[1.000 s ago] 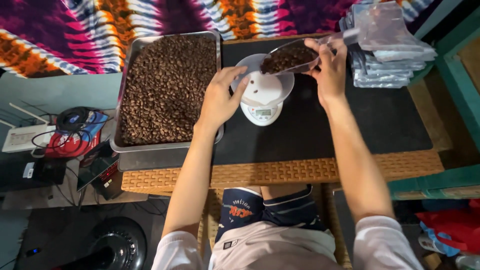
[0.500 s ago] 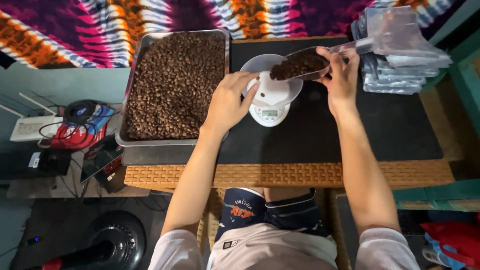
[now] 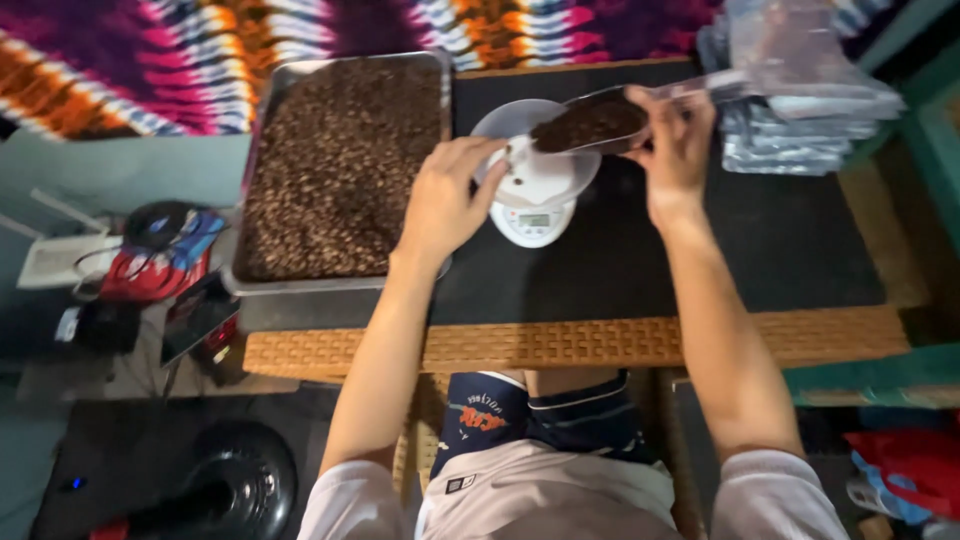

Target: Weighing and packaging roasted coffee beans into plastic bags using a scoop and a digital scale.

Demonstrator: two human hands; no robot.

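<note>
Gripping a clear scoop (image 3: 600, 118) of beans above the scale (image 3: 535, 180), right hand (image 3: 675, 150) stays closed; left hand (image 3: 445, 200), half-curled and empty, touches the scale's bowl.

Head camera — looking straight down, near, over the table (image 3: 600, 340)

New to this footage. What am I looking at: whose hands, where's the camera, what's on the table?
There is no machine here: a person works with two bare hands, filmed by one camera worn on the head, looking down. The left hand rests at the rim of a white bowl sitting on a small white kitchen scale. The right hand holds a clear scoop full of dark coffee beans above the bowl. On the dark table, to the left, stands a metal tray filled with beans; at the upper right lies a stack of clear plastic bags.
</note>
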